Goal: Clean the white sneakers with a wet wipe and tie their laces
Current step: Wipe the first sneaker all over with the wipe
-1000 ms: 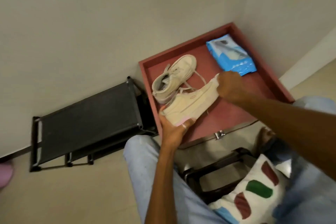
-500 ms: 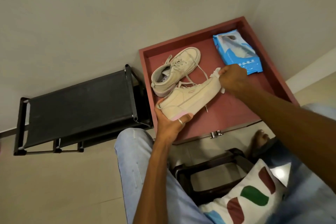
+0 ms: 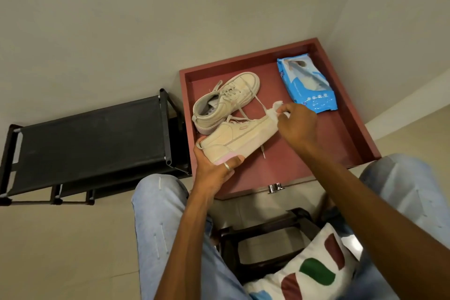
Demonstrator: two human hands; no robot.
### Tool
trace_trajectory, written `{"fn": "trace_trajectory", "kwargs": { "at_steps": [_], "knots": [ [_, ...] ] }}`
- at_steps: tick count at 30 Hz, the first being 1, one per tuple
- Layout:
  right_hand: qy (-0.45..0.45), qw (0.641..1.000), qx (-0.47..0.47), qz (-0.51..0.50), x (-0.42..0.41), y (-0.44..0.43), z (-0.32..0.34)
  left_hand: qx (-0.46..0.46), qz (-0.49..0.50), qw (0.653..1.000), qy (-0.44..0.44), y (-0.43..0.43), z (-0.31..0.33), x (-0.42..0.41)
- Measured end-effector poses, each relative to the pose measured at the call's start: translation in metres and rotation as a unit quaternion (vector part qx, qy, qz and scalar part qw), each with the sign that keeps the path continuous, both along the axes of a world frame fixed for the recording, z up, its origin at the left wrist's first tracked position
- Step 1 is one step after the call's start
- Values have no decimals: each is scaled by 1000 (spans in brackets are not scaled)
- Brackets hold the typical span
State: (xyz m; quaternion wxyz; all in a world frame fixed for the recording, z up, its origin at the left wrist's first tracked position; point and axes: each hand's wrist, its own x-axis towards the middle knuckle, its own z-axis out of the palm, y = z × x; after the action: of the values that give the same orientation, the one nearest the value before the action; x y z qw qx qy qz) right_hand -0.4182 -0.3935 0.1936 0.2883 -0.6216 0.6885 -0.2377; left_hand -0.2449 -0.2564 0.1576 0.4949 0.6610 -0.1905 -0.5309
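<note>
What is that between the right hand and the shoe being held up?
A crumpled white wet wipe, pinched by the right hand at the toe of the held sneaker; the head view shows it.

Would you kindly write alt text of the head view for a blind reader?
Left hand holds a white sneaker by its heel; right hand pinches a wet wipe at its toe, above a red tray holding the other sneaker.

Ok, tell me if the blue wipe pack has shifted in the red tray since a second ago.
No. The wipe pack lies in the same far right corner of the red tray as before; only the camera view has shifted.
</note>
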Motion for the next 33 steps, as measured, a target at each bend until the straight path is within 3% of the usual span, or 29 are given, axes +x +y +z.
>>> {"fn": "trace_trajectory", "kwargs": {
  "at_steps": [5, 11, 17, 25, 33],
  "knots": [
    [-2, 999, 35, -8, -1, -23, -9, -17, -14, 999, -30, -1, 1, -1],
    [35, 991, -57, 118, -30, 18, -6, -67, -58, 988, -130, 0, 0, 0],
    [71, 962, -110, 239, -26, 19, -5, -99, -84, 976, -172, -1, 6, -1],
    [92, 959, -123, 236, -40, -1, -13, -83, -114, 970, -200, -1, 12, 2],
    [49, 984, -19, 169, -53, -24, -16, -113, -144, 960, -212, -3, 12, 10]
  ]
}}
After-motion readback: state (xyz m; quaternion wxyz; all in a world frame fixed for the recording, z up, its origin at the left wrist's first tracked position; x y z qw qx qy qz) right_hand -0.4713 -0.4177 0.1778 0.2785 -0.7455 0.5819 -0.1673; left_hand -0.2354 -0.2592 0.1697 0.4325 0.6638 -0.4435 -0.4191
